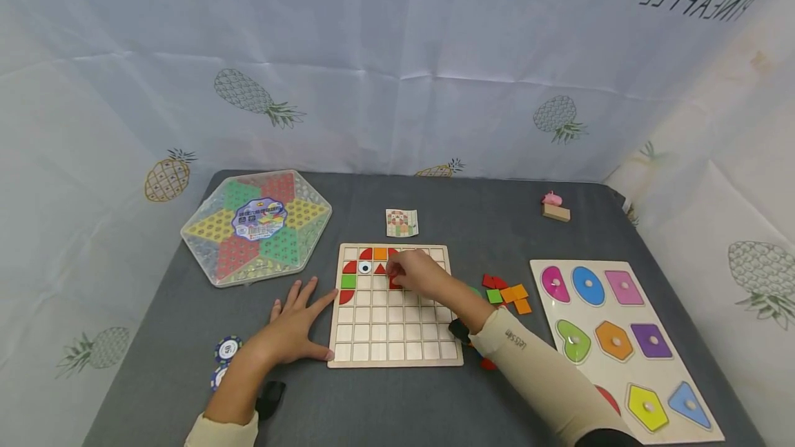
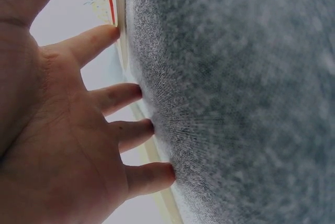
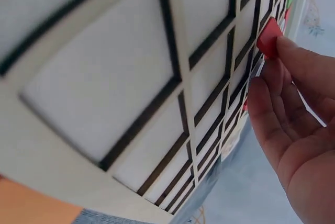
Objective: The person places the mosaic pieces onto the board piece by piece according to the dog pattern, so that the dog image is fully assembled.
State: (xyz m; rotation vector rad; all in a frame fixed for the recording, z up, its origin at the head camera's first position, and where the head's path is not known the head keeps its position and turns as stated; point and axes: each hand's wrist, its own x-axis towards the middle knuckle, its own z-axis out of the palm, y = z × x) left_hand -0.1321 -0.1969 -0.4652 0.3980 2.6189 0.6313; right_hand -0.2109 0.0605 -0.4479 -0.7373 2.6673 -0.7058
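A wooden grid board (image 1: pixel 379 333) lies on the grey table, with red, green, orange and eye-patterned tiles in its upper left squares. My right hand (image 1: pixel 419 273) is over the board's upper part and pinches a red tile (image 3: pixel 269 38) between thumb and finger, tilted against the grid. Some tiles there are hidden by the hand. My left hand (image 1: pixel 288 330) is spread at the board's left side, thumb at the lower left corner and index finger at the left edge. In the left wrist view its straight fingers (image 2: pixel 131 132) touch the tabletop.
A small picture card (image 1: pixel 401 223) lies behind the board. Loose tiles (image 1: pixel 514 293) are scattered right of it, partly under the right arm. Farther right is a shape puzzle (image 1: pixel 590 330); a hexagonal game box (image 1: pixel 298 243) sits back left. Poker chips (image 1: pixel 228 348) lie beside the left forearm.
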